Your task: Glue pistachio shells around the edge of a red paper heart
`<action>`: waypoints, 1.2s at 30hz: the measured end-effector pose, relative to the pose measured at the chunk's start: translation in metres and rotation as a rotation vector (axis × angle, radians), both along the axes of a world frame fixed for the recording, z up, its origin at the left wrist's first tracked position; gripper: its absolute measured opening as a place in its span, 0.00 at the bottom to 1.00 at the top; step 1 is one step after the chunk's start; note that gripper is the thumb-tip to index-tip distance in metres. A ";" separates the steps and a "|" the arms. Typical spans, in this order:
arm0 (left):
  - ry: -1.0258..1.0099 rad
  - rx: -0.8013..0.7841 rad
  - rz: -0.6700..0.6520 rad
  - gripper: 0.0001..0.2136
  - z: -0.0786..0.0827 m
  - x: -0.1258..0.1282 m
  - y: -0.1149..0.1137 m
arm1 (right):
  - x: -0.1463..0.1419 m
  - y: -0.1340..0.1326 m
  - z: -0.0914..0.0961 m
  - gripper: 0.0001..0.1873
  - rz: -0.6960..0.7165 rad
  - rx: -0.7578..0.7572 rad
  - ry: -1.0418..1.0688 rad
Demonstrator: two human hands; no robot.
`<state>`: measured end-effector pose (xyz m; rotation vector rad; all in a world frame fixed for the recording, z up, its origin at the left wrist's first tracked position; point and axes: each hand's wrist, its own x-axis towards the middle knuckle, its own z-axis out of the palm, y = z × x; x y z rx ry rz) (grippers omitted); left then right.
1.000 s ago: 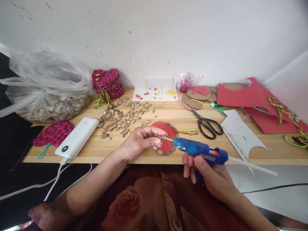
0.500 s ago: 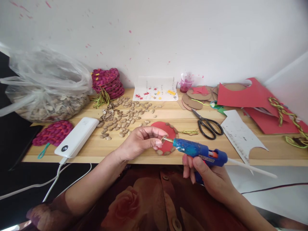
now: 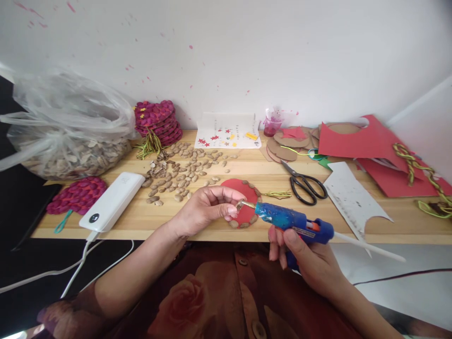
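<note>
Between thumb and fingers, my left hand (image 3: pixel 210 207) pinches a small brown nut shell (image 3: pixel 239 205). My right hand (image 3: pixel 303 254) is wrapped round the grip of a blue hot glue gun (image 3: pixel 286 217), its metal nozzle pointing left at the shell, touching or nearly so. A white glue stick (image 3: pixel 370 246) juts from the gun's back end. Below and behind my left fingertips lies a red paper disc (image 3: pixel 243 190), partly hidden, with brown shells along its right and lower rim. A yellow-green tassel (image 3: pixel 277 194) sticks out to the disc's right.
Loose shells (image 3: pixel 180 181) are scattered left of the disc, beside a white power bank (image 3: pixel 115 200) and a plastic bag of shells (image 3: pixel 70 150). Black-handled scissors (image 3: pixel 305 183) lie at right, near white card (image 3: pixel 353 202) and red paper (image 3: pixel 356 139). Purple shell-covered pieces (image 3: pixel 157 122) are stacked behind.
Almost nothing differs. The glue gun's nozzle has shifted very slightly to the right, while my left hand keeps its pinch on the shell in the same place.
</note>
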<state>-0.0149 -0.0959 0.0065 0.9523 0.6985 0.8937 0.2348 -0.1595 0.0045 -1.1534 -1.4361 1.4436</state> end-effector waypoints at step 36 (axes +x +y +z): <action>0.027 0.027 0.060 0.15 -0.008 -0.003 0.001 | 0.004 -0.003 -0.004 0.20 0.030 0.003 -0.001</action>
